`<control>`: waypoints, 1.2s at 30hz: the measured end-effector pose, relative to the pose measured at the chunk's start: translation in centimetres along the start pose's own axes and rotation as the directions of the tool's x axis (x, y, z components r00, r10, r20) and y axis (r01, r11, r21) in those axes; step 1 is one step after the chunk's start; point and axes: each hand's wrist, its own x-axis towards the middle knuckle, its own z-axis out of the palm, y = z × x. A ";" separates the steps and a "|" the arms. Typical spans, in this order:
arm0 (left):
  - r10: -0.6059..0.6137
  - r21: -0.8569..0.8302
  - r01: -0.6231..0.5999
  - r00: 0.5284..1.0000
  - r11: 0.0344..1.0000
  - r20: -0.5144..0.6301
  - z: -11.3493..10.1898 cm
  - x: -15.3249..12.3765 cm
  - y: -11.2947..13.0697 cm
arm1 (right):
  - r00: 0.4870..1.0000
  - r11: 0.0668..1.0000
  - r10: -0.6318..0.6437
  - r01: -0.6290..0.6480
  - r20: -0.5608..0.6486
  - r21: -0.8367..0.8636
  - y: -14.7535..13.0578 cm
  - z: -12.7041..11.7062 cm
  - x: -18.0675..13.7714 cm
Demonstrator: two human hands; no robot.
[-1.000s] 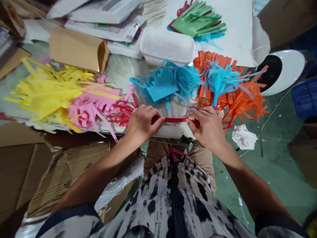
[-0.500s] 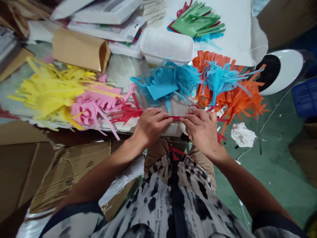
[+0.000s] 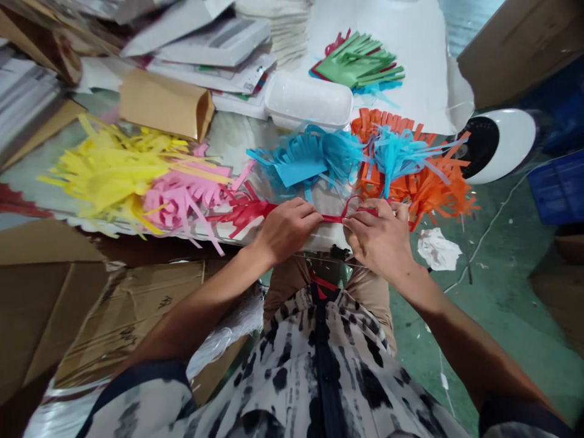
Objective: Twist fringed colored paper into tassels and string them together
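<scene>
My left hand (image 3: 286, 229) and my right hand (image 3: 376, 238) are both closed on a narrow red paper strip (image 3: 333, 218) at the table's near edge. The strip stretches a short way between my fingers. A bunch of loose red strips (image 3: 241, 212) fans out to the left of my left hand. A thin red loop curls up above my right hand. Behind my hands lie blue fringed paper (image 3: 306, 158) and orange fringed paper (image 3: 422, 182).
Yellow fringed paper (image 3: 114, 170) and pink fringed paper (image 3: 182, 194) lie at the left. A white plastic box (image 3: 308, 100), a brown envelope (image 3: 166, 109) and green fringed paper (image 3: 358, 61) sit farther back. Flattened cardboard (image 3: 91, 304) lies below left. A crumpled white tissue (image 3: 437, 248) and a white fan (image 3: 495, 145) are on the right.
My two hands have come closer together along the red strip, so less of it shows between them. The view has tilted a little.
</scene>
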 end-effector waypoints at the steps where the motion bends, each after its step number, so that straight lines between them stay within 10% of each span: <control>1: -0.027 -0.010 0.027 1.000 1.000 0.015 0.3 0.3 0.0 | 1.000 1.000 -0.008 0.008 -0.006 -0.025 -0.2 -0.1 0.2; 24: -0.203 0.173 0.203 0.979 0.964 -0.015 1.0 -1.3 -3.1 | 0.984 0.985 0.168 -0.170 0.065 0.020 -0.5 1.8 3.3; 36: -0.281 -0.257 0.318 0.944 0.912 0.171 -1.1 -1.1 -4.6 | 0.969 0.995 0.101 -0.101 0.226 -0.011 0.2 1.0 4.3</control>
